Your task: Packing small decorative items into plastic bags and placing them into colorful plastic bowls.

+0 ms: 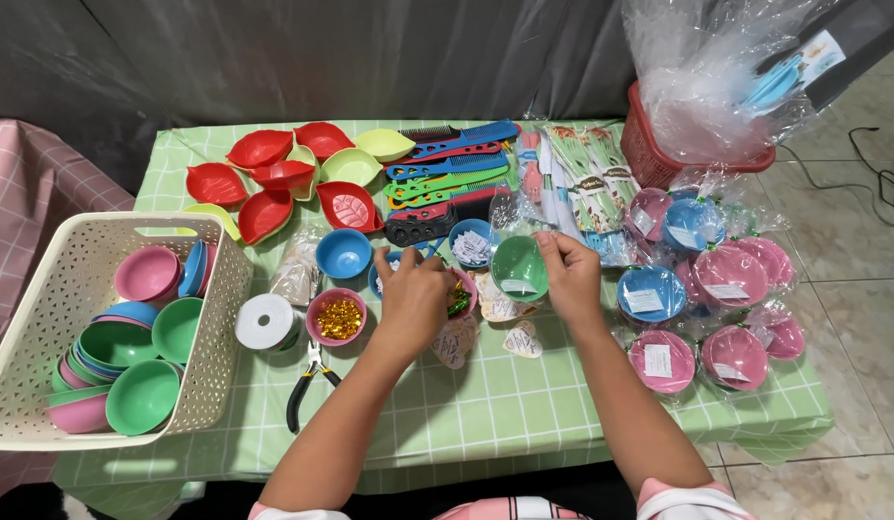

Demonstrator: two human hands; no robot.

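The right hand pinches the clear plastic wrap around a small green plastic bowl, mid-worktop between both hands. The left hand curls shut over something small; what it holds cannot be told. Gathering the wrap evenly above the rim would keep it tight.

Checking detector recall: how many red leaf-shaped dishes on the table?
6: red leaf dishes, clustered at the table's far left. More may hide beneath.
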